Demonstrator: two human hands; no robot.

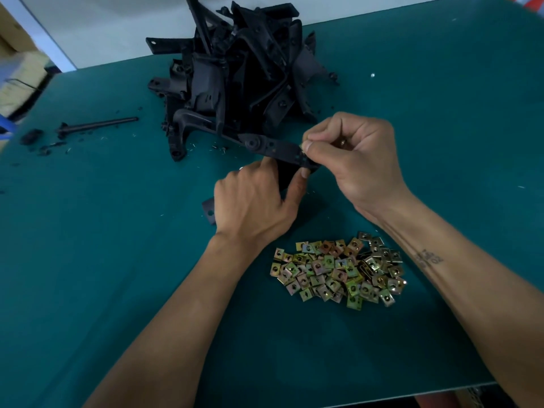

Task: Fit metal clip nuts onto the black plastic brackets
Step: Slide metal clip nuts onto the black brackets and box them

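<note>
My left hand (256, 201) grips a black plastic bracket (276, 150) just above the green mat, thumb pressed against its right end. My right hand (353, 160) pinches a small metal clip nut (301, 146) at the bracket's right tip; the nut is almost hidden by thumb and forefinger. A heap of several brass-coloured clip nuts (338, 270) lies on the mat between my forearms. A tall pile of black plastic brackets (241, 69) stands behind my hands.
A green mat (103, 260) covers the table, its front edge at bottom right. A loose black rod (97, 125) and black plastic crumbs (32, 136) lie at the left. A cardboard box (11, 33) stands beyond the table's left corner.
</note>
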